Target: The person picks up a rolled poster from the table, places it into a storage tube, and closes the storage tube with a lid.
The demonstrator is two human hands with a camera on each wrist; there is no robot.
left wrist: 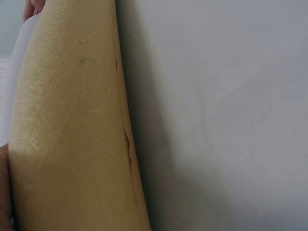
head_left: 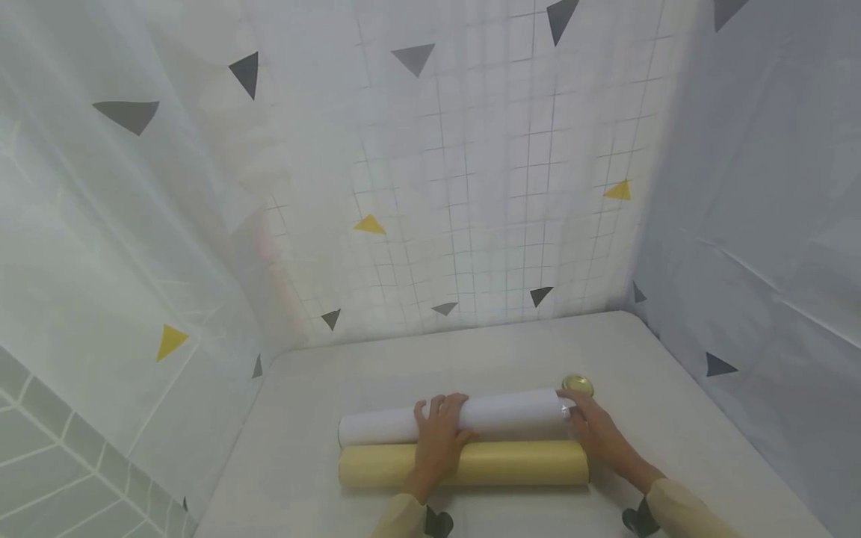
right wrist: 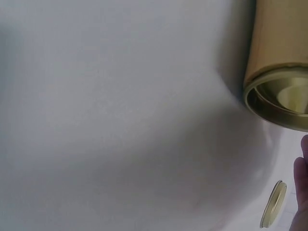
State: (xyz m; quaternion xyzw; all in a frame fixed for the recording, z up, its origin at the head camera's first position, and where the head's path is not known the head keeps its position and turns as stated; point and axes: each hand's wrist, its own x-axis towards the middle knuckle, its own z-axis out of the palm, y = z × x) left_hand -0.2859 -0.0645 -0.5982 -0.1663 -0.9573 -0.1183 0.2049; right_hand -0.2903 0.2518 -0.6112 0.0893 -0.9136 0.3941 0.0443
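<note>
A white roll [head_left: 511, 411] lies crosswise, with clear plastic wrap [head_left: 566, 411] showing at its right end. My left hand [head_left: 440, 437] lies across its middle, fingers bent over the far side and thumb on the near side. At the right end, my right hand [head_left: 595, 433] grips the roll between fingers and thumb. Just in front lies a yellow tube [head_left: 518, 463], passing beneath my left wrist. The right wrist view shows its open end with a gold metal rim [right wrist: 276, 118]. A gold round lid [head_left: 578, 385] sits just beyond my right fingers.
The things lie on a white-covered table [head_left: 323, 381]. Pale curtains printed with grey and yellow triangles hang close around it, with a back curtain [head_left: 471, 172] at the far edge and a right curtain [head_left: 753, 224] along the side.
</note>
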